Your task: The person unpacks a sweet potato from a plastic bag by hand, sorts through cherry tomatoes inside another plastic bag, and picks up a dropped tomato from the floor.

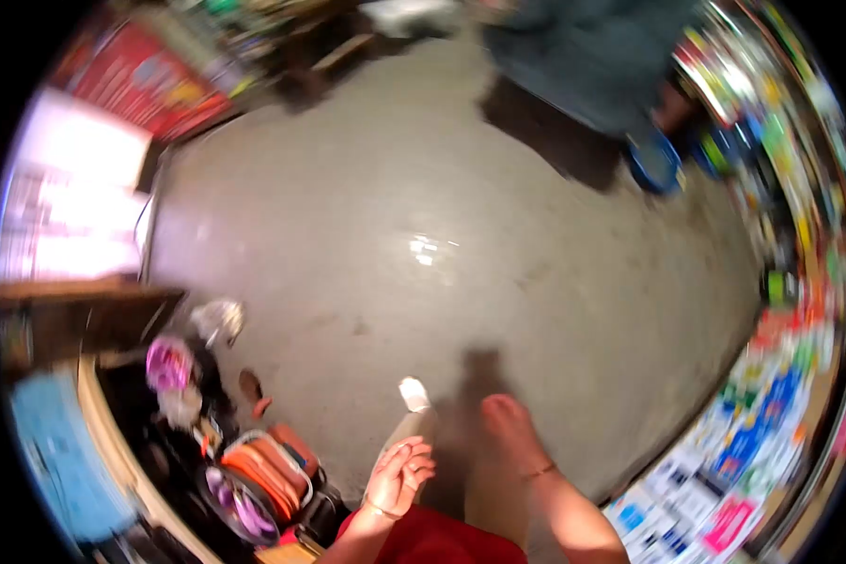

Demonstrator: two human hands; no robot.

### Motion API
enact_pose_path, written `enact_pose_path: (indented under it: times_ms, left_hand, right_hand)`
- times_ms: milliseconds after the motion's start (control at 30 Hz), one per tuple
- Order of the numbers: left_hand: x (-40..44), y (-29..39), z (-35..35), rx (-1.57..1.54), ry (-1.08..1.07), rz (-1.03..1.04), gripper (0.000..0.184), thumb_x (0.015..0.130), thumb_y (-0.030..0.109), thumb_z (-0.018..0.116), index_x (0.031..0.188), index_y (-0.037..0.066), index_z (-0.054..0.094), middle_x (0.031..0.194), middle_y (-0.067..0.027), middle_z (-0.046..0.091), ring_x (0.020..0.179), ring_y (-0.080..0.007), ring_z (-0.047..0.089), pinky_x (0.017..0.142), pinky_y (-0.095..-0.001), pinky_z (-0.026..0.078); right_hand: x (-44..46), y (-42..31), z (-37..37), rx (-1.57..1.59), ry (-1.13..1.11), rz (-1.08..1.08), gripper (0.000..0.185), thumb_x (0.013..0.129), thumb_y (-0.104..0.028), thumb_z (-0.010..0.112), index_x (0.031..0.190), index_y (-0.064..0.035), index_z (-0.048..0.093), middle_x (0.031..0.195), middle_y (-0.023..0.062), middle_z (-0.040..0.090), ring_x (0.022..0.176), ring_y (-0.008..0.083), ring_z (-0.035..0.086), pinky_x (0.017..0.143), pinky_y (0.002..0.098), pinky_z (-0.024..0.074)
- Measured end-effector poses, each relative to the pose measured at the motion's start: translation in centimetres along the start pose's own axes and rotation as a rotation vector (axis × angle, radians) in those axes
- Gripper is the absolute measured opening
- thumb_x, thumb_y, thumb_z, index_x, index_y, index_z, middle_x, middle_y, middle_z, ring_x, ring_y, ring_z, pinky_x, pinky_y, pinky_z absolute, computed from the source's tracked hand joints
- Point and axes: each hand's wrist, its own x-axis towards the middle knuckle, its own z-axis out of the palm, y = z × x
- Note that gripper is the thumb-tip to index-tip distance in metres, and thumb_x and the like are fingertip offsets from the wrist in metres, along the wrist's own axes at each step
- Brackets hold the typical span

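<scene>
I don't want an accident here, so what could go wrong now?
Your left hand might catch the orange item nearby if it swings left. The pale crumpled item on the floor might slide underfoot. The blue container farther ahead, to the right, could get knocked if you pass too close.

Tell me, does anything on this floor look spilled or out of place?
What looks like a crumpled plastic bag lies on the floor beside the clutter at lower left, perhaps dropped. Bright patches mid-floor resemble a spill but may be only glare; the blur hides which.
</scene>
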Motion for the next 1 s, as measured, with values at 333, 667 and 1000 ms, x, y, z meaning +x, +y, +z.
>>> enact_pose_path:
  times_ms: [333,667,1000]
  left_hand:
    - [-4.6,18.9,-8.9,-0.602,0.111,0.392,0.024,0.090,0.021,0.049,0.108,0.006,0.054,0.098,-0.0069,0.061,0.081,-0.0188,0.058,0.074,-0.0313,0.047]
    - [-7.8,33.5,-20.8,-1.077,0.430,0.794,0.020,0.087,0.018,0.052,0.102,0.006,0.057,0.092,-0.0073,0.060,0.078,-0.0185,0.055,0.072,-0.0321,0.046]
    - [-8.2,42.5,-40.3,-1.486,0.422,0.983,0.018,0.090,0.018,0.049,0.101,0.005,0.055,0.089,-0.0069,0.059,0.075,-0.0166,0.057,0.068,-0.0299,0.048]
  right_hand:
    - [10.8,-13.1,29.9,-0.529,-0.454,-0.023,0.030,0.084,-0.004,0.055,0.113,-0.0025,0.047,0.090,0.0036,0.055,0.067,0.0106,0.051,0.061,0.0240,0.0460]
    - [10.8,-8.7,74.2,-0.931,-1.102,-0.171,0.025,0.083,-0.002,0.056,0.107,-0.0042,0.048,0.090,0.0041,0.057,0.076,0.0125,0.055,0.063,0.0253,0.0452]
    - [11.7,10.8,100.0,-1.396,-1.224,0.287,0.013,0.088,-0.011,0.049,0.095,-0.0042,0.057,0.075,0.0043,0.058,0.060,0.0121,0.055,0.056,0.0243,0.0480]
